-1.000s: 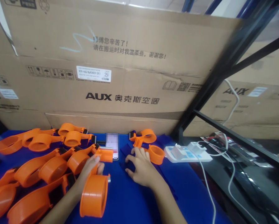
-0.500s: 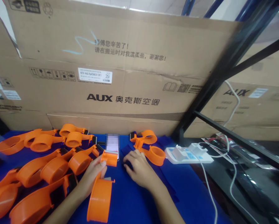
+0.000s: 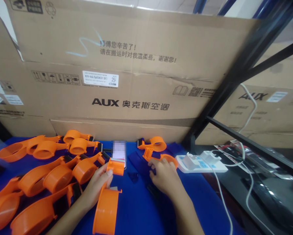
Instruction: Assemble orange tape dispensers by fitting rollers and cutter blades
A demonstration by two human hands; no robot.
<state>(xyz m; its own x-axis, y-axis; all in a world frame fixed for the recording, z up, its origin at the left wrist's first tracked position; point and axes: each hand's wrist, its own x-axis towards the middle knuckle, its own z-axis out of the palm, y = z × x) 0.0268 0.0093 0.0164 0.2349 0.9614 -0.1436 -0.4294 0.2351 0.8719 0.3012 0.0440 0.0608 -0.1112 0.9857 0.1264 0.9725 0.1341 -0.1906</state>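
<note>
My left hand [image 3: 101, 179] is closed around the neck of an orange tape dispenser [image 3: 106, 210]. Its round hub hangs toward me, and its head with a pale strip along the edge points away. My right hand [image 3: 166, 178] is over the blue tabletop, fingers curled but apart, with nothing clear between them. Behind its knuckles is a second orange tape dispenser [image 3: 169, 160], partly hidden; whether they touch I cannot tell. A small dark blue piece [image 3: 133, 177] lies between my hands. A phone [image 3: 119, 150] rests just beyond the held dispenser.
Several orange tape dispensers [image 3: 57, 178] cover the left side of the blue table [image 3: 134, 215]. One more dispenser [image 3: 158, 143] lies at the back right. A white power strip [image 3: 201, 163] with plugs and cables stands at right, near a black rack post [image 3: 224, 85]. Large cardboard boxes [image 3: 136, 78] wall off the back.
My right hand has moved right, across the front of the rear dispenser. The small dark blue piece now shows where that hand was. My left hand and its dispenser have hardly moved.
</note>
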